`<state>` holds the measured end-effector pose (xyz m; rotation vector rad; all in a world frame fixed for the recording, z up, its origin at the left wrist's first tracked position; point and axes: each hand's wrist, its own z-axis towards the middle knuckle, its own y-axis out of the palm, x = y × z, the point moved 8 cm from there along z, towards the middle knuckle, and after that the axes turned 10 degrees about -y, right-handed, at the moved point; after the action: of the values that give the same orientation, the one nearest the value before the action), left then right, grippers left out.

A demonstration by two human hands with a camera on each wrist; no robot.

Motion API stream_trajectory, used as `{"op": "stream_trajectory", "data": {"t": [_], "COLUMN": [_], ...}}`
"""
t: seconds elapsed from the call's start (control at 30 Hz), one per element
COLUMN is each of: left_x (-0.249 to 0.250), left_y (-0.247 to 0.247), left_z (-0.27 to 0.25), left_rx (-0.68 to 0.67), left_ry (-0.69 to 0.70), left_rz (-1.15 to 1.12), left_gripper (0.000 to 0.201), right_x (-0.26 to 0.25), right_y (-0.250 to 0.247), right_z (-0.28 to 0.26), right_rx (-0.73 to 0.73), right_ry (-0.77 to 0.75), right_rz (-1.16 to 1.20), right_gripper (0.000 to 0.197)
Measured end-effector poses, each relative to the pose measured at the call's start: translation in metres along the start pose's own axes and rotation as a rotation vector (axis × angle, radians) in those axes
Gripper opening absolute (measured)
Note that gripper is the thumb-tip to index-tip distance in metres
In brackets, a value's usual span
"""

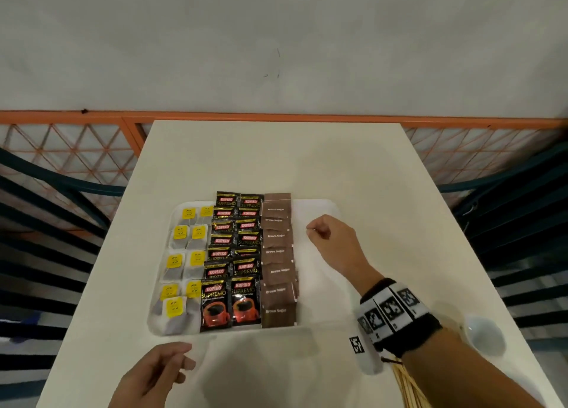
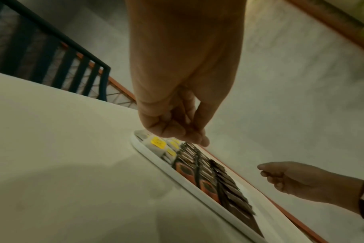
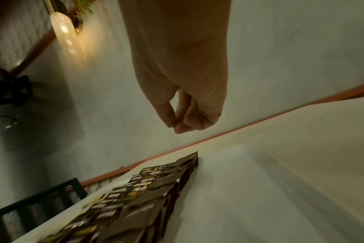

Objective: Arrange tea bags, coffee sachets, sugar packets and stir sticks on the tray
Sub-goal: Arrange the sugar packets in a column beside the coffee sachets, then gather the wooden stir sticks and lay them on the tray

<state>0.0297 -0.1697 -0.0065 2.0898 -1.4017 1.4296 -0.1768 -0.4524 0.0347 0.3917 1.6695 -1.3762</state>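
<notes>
From my seat, three of the four groups look placed on the tray (image 1: pixel 319 206): tea bags (image 1: pixel 179 264) in the left columns, coffee sachets (image 1: pixel 232 260) in the middle, brown sugar packets (image 1: pixel 278 263) overlapping in a column just right of them. The strip of tray right of the sugar is bare, and I judge that is where the stir sticks (image 1: pixel 407 387) belong; they lie on the table (image 1: pixel 276 155) at the near right edge, partly under my right forearm. My right hand (image 1: pixel 330 234) hovers over that bare strip, fingers curled with thumb against fingertips, holding nothing I can make out. My left hand (image 1: pixel 156 374) rests near the tray's front rim, loosely curled and empty. Next, the right hand should draw back and gather the sticks.
</notes>
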Motion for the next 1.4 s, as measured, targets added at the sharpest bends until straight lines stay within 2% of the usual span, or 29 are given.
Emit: {"op": "stream_trajectory", "data": {"t": [0.13,0.37,0.43,0.5,0.6,0.7,0.77,0.83,0.93,1.03,1.17,1.27,1.33,1.4], "left_x": [0.004,0.022,0.026,0.027,0.024,0.019,0.013,0.009,0.006,0.007,0.006,0.004,0.006,0.005], "left_y": [0.041,0.110,0.130,0.151,0.183,0.213,0.231,0.247,0.269,0.289,0.306,0.313,0.315,0.316], "left_z": [-0.019,-0.040,-0.044,-0.051,-0.064,-0.078,-0.083,-0.084,-0.082,-0.083,-0.078,-0.076,-0.075,-0.072], "left_rx": [-0.148,-0.424,-0.505,-0.595,-0.722,-0.827,-0.871,-0.888,-0.859,-0.827,-0.746,-0.700,-0.667,-0.622], "left_ry": [-0.010,0.121,0.156,0.179,0.190,0.237,0.209,0.133,-0.003,-0.122,-0.204,-0.278,-0.286,-0.285], "left_rz": [0.069,0.381,0.482,0.550,0.621,0.673,0.682,0.646,0.557,0.465,0.390,0.277,0.253,0.255], "left_gripper": [0.025,0.017,0.015,0.013,0.011,0.010,0.010,0.010,0.021,0.036,0.047,0.036,0.008,0.017], "right_x": [0.016,0.063,0.076,0.084,0.095,0.113,0.112,0.110,0.116,0.127,0.140,0.144,0.142,0.140], "right_y": [-0.027,-0.061,-0.066,-0.074,-0.084,-0.074,-0.070,-0.066,-0.061,-0.072,-0.078,-0.080,-0.076,-0.069], "right_z": [-0.081,-0.211,-0.242,-0.272,-0.303,-0.303,-0.291,-0.277,-0.258,-0.249,-0.247,-0.245,-0.243,-0.240], "right_rx": [-0.004,-0.007,0.035,0.149,0.307,0.240,0.207,0.170,0.060,0.083,0.084,0.111,0.110,0.109], "right_ry": [0.007,0.130,0.179,0.221,0.282,0.365,0.350,0.329,0.379,0.488,0.562,0.536,0.497,0.448], "right_rz": [-0.054,-0.198,-0.243,-0.320,-0.434,-0.438,-0.451,-0.487,-0.540,-0.540,-0.546,-0.536,-0.503,-0.468], "right_gripper": [0.005,0.007,0.008,0.006,0.028,0.053,0.058,0.064,0.093,0.107,0.121,0.120,0.113,0.103]}}
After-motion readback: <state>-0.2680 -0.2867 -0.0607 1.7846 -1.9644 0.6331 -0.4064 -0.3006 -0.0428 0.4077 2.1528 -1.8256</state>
